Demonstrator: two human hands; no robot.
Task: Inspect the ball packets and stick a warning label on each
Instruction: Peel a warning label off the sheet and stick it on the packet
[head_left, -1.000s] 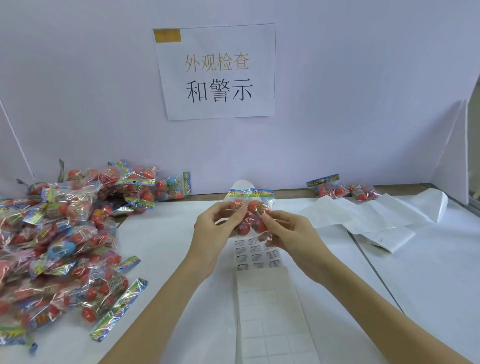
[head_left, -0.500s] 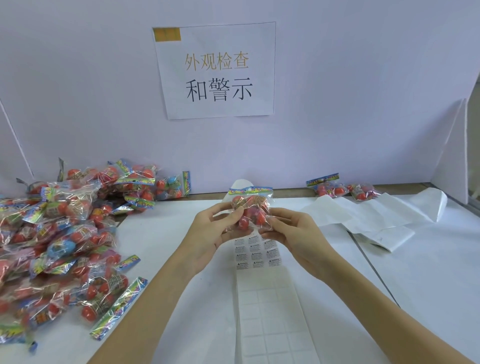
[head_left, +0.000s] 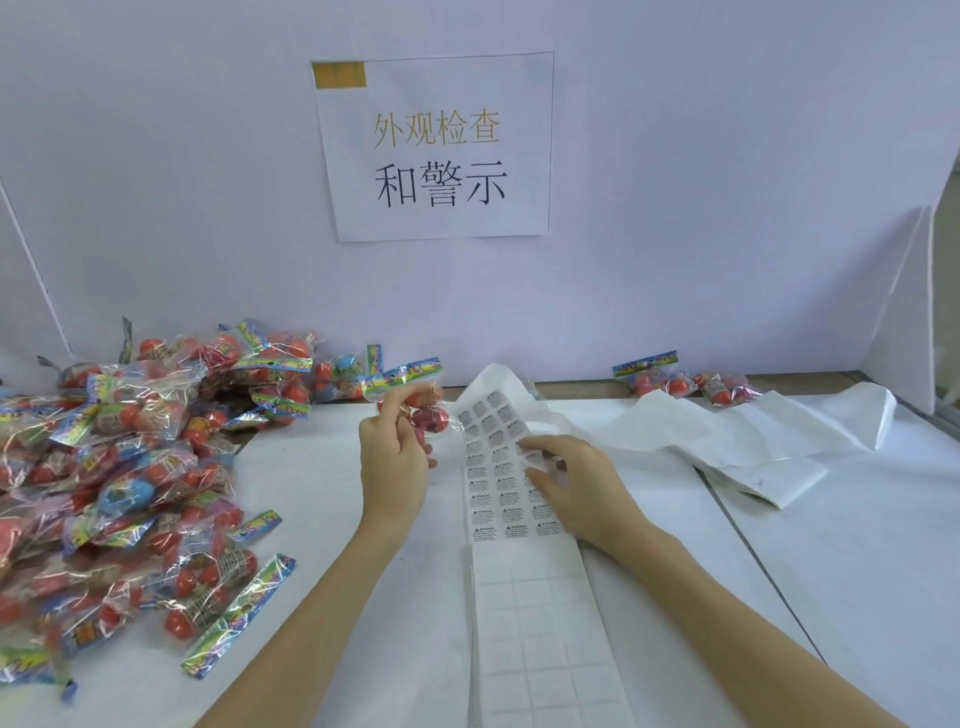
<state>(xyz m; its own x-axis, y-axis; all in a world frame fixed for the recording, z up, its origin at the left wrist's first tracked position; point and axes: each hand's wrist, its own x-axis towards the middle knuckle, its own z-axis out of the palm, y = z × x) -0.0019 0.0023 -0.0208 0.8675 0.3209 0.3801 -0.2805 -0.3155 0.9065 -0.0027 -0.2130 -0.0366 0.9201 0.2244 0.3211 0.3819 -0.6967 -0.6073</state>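
Our right hand (head_left: 571, 483) lies on the label sheet (head_left: 498, 467), fingers bent, with the fingertips at a label on the sheet's right edge; we cannot tell whether a label is already pinched or only touched. Nearest to us, the lower stretch of the sheet shows only blank squares, so we judge those labels used; printed warning labels fill the upper stretch, from beside our right hand to the curled far end.

Left of the sheet, our left hand (head_left: 392, 452) grips a packet (head_left: 421, 400) of red balls, held up off the bench (head_left: 322, 519) with its coloured header on top. No label shows on it from here, so we judge that this packet waits for its sticker.

To the far left, a large heap (head_left: 119, 467) of packets covers the bench, most likely the ones left to do. At the back right, two packets (head_left: 680, 379) lie by the wall, beside crumpled backing paper (head_left: 727, 431); we take these for finished ones, so the job looks barely begun.

Label print is too small to read beyond a warning heading. Glare on the wrappers hides any labels, and the heap runs off the left edge. A paper sign (head_left: 436, 145) hangs on the wall.
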